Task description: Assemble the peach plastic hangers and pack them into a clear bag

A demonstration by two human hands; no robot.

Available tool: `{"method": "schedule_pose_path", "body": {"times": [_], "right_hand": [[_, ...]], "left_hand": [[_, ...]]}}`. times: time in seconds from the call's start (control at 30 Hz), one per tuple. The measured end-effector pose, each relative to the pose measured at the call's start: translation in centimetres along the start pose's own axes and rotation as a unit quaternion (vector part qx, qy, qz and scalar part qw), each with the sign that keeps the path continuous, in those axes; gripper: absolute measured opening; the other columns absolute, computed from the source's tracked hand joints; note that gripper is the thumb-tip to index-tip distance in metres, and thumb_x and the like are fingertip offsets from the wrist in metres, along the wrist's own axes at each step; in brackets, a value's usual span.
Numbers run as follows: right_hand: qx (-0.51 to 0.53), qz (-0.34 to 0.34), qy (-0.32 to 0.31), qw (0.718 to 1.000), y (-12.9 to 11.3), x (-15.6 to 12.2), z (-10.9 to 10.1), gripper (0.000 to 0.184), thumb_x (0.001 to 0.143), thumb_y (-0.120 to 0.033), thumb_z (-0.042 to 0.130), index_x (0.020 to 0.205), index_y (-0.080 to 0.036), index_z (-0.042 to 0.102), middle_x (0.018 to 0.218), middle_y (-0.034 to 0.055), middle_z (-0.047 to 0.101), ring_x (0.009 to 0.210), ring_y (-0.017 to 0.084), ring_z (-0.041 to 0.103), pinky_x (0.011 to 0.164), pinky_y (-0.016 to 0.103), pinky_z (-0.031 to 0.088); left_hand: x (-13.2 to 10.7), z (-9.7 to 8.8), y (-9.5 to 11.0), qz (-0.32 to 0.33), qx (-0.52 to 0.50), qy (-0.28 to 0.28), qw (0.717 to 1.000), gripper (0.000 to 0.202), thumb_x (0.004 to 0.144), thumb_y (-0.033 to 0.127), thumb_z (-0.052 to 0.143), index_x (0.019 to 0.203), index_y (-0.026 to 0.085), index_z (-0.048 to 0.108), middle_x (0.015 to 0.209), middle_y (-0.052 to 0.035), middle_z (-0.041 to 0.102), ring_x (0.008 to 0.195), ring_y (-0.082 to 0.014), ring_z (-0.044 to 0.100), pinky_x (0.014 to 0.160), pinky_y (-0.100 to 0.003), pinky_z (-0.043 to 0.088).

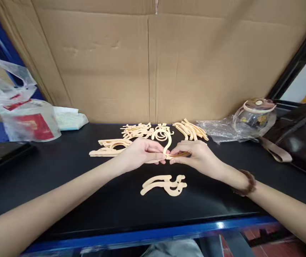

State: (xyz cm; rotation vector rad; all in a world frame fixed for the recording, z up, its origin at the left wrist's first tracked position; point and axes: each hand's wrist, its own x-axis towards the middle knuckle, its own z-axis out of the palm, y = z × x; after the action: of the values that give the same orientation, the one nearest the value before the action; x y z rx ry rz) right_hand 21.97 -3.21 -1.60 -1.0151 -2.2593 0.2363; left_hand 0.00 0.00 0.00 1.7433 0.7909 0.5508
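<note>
Between my two hands is a beige clothes hanger (168, 142), its curved hook pointing up and an arm spreading out to each side. My left hand (143, 152) pinches it at the left of the hook's base, thumb in front. On the other side my right hand (194, 156) grips the right arm close to the joint. The fingers cover much of the joint. Nearer to me, two curved beige hanger arms (163, 185) with small holes lie side by side on the black table (110, 210).
Behind my hands are piles of hanger hooks (136, 130) and curved arms (191, 129); flat beige pieces (104, 152) lie left. A bagged tub (32, 121), a tissue pack (71, 119) and a dark device (4, 155) stand left, a glass pot (256, 116) right. Cardboard (110, 67) walls the back.
</note>
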Motion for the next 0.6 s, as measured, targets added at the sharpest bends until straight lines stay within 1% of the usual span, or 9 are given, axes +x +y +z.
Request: {"method": "schedule_pose_path", "body": {"times": [0.13,0.2,0.23,0.3,0.37,0.43,0.47,0.53,0.6], "right_hand": [[0.020,0.047,0.002,0.999,0.2,0.2,0.5,0.018,0.081,-0.039,0.069,0.083,-0.022,0.071,0.080,-0.0013,0.071,0.071,0.012,0.064,0.064,0.024,0.044],[0.044,0.081,-0.003,0.996,0.1,0.3,0.7,0.020,0.082,-0.042,0.067,0.084,-0.022,0.072,0.080,-0.0008,0.071,0.071,0.013,0.064,0.065,0.025,0.046],[0.058,0.099,-0.005,0.993,0.1,0.4,0.7,0.021,0.082,-0.043,0.067,0.083,-0.023,0.072,0.079,-0.0005,0.071,0.071,0.014,0.064,0.065,0.026,0.046],[0.098,0.131,0.003,0.987,0.1,0.7,0.7,0.022,0.081,-0.043,0.066,0.081,-0.021,0.070,0.079,0.0003,0.071,0.069,0.014,0.062,0.063,0.026,0.047],[0.145,0.163,0.018,0.976,0.4,1.0,0.4,0.023,0.081,-0.042,0.065,0.081,-0.019,0.067,0.076,0.0016,0.069,0.066,0.013,0.061,0.059,0.025,0.047],[0.180,0.212,0.020,0.960,0.9,1.2,-0.2,0.023,0.081,-0.040,0.064,0.083,-0.017,0.063,0.074,0.0026,0.067,0.063,0.013,0.060,0.053,0.025,0.047],[0.185,0.238,0.011,0.954,1.3,1.2,-0.5,0.024,0.081,-0.039,0.063,0.087,-0.017,0.060,0.072,0.0024,0.066,0.061,0.013,0.060,0.051,0.025,0.048],[0.142,0.268,-0.019,0.953,1.8,1.3,-1.3,0.026,0.083,-0.039,0.061,0.096,-0.017,0.055,0.069,0.0012,0.065,0.058,0.014,0.061,0.051,0.027,0.049],[0.011,0.240,-0.016,0.971,1.7,1.2,-1.9,0.028,0.084,-0.039,0.061,0.102,-0.018,0.053,0.074,0.0029,0.067,0.064,0.018,0.063,0.058,0.032,0.052]], "left_hand": [[-0.1,0.3,0.0,0.056,0.107,0.024,0.992,0.015,0.084,0.029,0.062,0.085,0.016,0.071,0.080,-0.0007,0.072,0.077,-0.0137,0.065,0.073,-0.023,0.050],[-0.2,0.7,-0.3,0.089,0.181,0.050,0.978,0.019,0.087,0.029,0.057,0.084,0.017,0.071,0.079,-0.0005,0.071,0.077,-0.0148,0.064,0.073,-0.024,0.050],[-0.2,0.9,-0.6,0.102,0.208,0.063,0.971,0.021,0.089,0.029,0.053,0.088,0.017,0.071,0.078,-0.0005,0.070,0.077,-0.0151,0.065,0.073,-0.025,0.050],[-0.1,1.4,-1.1,0.118,0.228,0.070,0.964,0.026,0.093,0.029,0.047,0.108,0.019,0.065,0.084,-0.0006,0.069,0.076,-0.0147,0.065,0.072,-0.026,0.051],[-0.1,1.8,-1.6,0.121,0.231,0.064,0.963,0.038,0.094,0.027,0.042,0.132,0.022,0.048,0.099,-0.0023,0.067,0.077,-0.0135,0.066,0.071,-0.026,0.053],[-0.1,2.0,-1.8,0.121,0.254,0.072,0.957,0.047,0.095,0.024,0.040,0.141,0.024,0.036,0.112,-0.0044,0.064,0.080,-0.0134,0.066,0.074,-0.028,0.053],[-0.1,1.9,-1.8,0.120,0.277,0.081,0.950,0.046,0.095,0.023,0.040,0.141,0.024,0.037,0.114,-0.0051,0.064,0.084,-0.0140,0.066,0.077,-0.029,0.052],[-0.2,1.7,-1.6,0.127,0.329,0.092,0.931,0.040,0.095,0.019,0.039,0.134,0.022,0.048,0.109,-0.0048,0.067,0.088,-0.0155,0.065,0.080,-0.029,0.050],[-0.3,1.4,-1.4,0.146,0.363,0.082,0.917,0.035,0.094,0.014,0.039,0.123,0.021,0.058,0.101,-0.0029,0.069,0.088,-0.0153,0.065,0.080,-0.027,0.049]]}}
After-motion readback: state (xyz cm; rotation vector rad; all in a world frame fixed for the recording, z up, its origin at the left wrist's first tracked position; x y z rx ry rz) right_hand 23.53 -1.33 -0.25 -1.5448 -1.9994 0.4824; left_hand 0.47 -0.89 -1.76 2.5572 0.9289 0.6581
